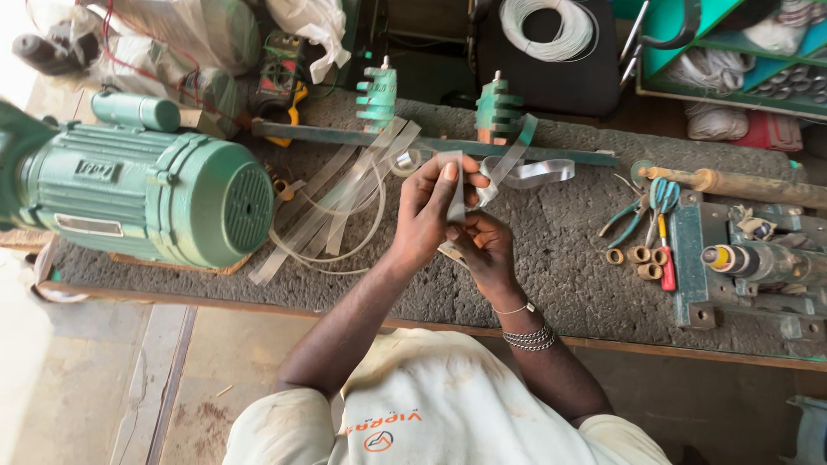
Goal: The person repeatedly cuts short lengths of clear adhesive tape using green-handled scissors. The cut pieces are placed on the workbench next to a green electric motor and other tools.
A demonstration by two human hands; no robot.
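Note:
My left hand (426,215) and my right hand (482,250) meet over the middle of the dark bench (560,250). Together they pinch a narrow translucent plastic strip (457,191). The left fingers hold it upright near its top, and the right fingers grip it just below. Farther right, the strip curls into a loop (538,172) lying against a long green metal bar (345,135). Bracelets circle my right wrist.
A big green electric motor (146,194) fills the bench's left side, with several loose strips (340,202) beside it. Two green posts (379,95) (498,108) stand on the bar. Pliers (642,211), a red-handled screwdriver (666,258), small cardboard tubes (639,258) and a green metal fixture (749,258) lie at right.

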